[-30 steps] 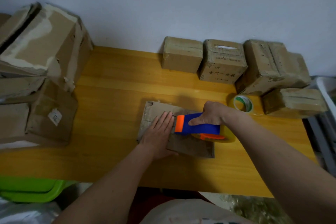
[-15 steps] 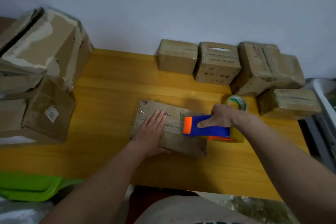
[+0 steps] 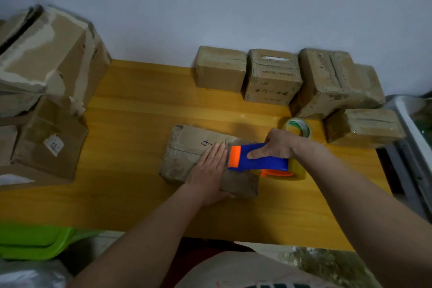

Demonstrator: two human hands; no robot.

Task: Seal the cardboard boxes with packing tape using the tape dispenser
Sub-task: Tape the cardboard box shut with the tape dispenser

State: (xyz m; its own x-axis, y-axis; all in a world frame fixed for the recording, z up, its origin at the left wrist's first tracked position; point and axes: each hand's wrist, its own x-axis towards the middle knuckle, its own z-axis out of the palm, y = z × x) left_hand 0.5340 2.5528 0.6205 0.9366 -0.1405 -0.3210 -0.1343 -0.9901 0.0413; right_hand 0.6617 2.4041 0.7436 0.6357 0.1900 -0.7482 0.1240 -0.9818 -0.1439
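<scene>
Left hand flat on creased cardboard box; right hand grips glossy plastic tape dispenser.

box: matt worn cardboard | dispenser: glossy plastic | table: smooth wood

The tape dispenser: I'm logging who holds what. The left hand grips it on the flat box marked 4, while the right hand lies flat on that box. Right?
Not quite: the hands are swapped. In the head view the right hand grips the tape dispenser on the flat box marked 4, while the left hand lies flat on that box.
</scene>
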